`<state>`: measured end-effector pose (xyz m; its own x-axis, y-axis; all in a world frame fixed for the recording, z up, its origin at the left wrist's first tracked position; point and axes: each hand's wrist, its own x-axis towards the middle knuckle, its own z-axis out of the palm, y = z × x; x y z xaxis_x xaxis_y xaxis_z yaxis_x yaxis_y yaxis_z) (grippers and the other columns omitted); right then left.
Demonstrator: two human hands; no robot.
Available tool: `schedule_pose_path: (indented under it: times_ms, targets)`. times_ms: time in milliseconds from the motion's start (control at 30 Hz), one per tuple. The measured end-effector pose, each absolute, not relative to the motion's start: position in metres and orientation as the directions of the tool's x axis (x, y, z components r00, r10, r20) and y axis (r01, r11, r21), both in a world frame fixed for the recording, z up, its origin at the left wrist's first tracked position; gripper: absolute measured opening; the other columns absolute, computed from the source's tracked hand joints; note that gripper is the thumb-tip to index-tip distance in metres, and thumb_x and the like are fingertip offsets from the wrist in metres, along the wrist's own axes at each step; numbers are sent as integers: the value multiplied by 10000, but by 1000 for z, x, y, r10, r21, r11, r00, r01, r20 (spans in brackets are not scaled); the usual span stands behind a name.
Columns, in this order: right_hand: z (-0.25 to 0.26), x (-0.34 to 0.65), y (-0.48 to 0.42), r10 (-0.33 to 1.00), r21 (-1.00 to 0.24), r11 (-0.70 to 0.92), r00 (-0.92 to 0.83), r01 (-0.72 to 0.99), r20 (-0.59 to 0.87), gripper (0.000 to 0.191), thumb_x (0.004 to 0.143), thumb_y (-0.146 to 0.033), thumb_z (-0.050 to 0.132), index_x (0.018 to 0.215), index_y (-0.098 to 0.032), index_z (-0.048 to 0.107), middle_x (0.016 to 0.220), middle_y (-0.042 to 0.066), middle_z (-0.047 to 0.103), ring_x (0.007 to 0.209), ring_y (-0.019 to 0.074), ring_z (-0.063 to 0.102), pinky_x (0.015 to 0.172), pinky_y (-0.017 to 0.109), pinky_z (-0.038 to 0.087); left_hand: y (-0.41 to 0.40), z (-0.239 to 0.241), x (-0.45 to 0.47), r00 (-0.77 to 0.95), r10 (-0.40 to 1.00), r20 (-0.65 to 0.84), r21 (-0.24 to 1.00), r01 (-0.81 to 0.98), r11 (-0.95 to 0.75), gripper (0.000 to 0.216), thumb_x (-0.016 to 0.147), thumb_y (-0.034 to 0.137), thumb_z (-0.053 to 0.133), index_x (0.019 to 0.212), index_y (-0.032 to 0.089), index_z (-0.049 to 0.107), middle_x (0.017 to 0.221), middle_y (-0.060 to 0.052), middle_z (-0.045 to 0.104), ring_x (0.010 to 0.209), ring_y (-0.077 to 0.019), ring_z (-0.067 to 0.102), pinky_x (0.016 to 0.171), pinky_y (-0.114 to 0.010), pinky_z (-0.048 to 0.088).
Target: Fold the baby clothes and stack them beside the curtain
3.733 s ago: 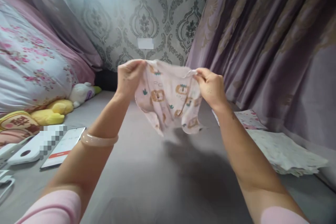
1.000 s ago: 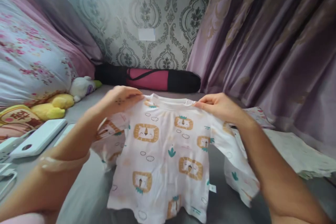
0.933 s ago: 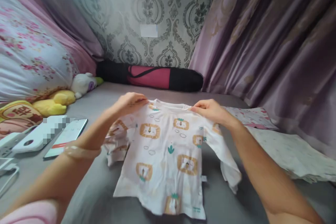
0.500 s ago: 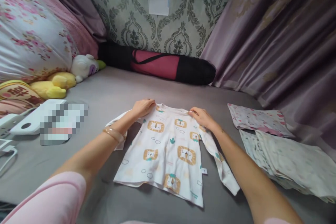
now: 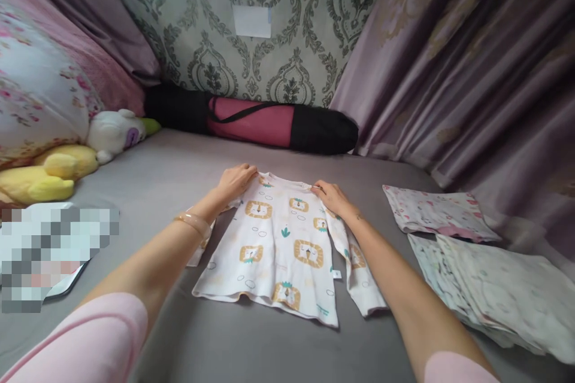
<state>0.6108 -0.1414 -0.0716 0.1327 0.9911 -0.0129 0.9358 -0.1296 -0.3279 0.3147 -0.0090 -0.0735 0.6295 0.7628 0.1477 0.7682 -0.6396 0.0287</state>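
Note:
A small white long-sleeved shirt printed with orange lions lies flat, front up, on the grey bed sheet. My left hand rests on its left shoulder, fingers curled onto the cloth by the collar. My right hand lies on its right shoulder, fingers pinched at the neckline. Both sleeves trail down along my forearms. A pale bangle sits on my left wrist.
Folded garments and a larger folded stack lie at the right by the purple curtain. A black and pink roll bag lies along the wall. Plush toys and a floral pillow are at the left.
The shirt was held up bunched in the air, then spread out and laid flat on the sheet. My hands came down with it and stay at its shoulders.

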Motion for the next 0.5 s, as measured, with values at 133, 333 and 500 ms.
schedule_pose_path:
  times_ms: [133, 333, 500]
  targets:
    - [-75, 609, -135, 992, -290, -111, 122, 950, 20, 266, 990, -356, 470, 1097, -226, 676, 1132, 80, 676, 1050, 213, 604, 828, 270, 409, 0, -78, 321, 589, 807, 51, 93, 801, -591, 340, 986, 345, 343, 1104, 223, 637, 1085, -105, 670, 943, -247, 647, 733, -307, 451]
    - [-78, 590, -117, 998, -282, -61, 68, 957, 16, 319, 985, -308, 483, 1242, -195, 633, 1234, 100, 640, 1134, 242, 542, 977, 347, 366, 3, -82, 338, 593, 802, 79, 246, 768, -592, 299, 923, 379, 475, 1105, 232, 660, 1123, -86, 691, 1066, -257, 604, 876, -355, 450]
    - [-82, 576, -107, 993, -233, -104, 114, 967, 29, 295, 1007, -284, 426, 1159, -177, 654, 1209, 125, 625, 1141, 267, 523, 967, 359, 367, -1, -92, 355, 545, 831, 107, 268, 789, -552, 280, 921, 411, 483, 977, 206, 666, 1045, -101, 702, 1026, -261, 617, 851, -353, 451]
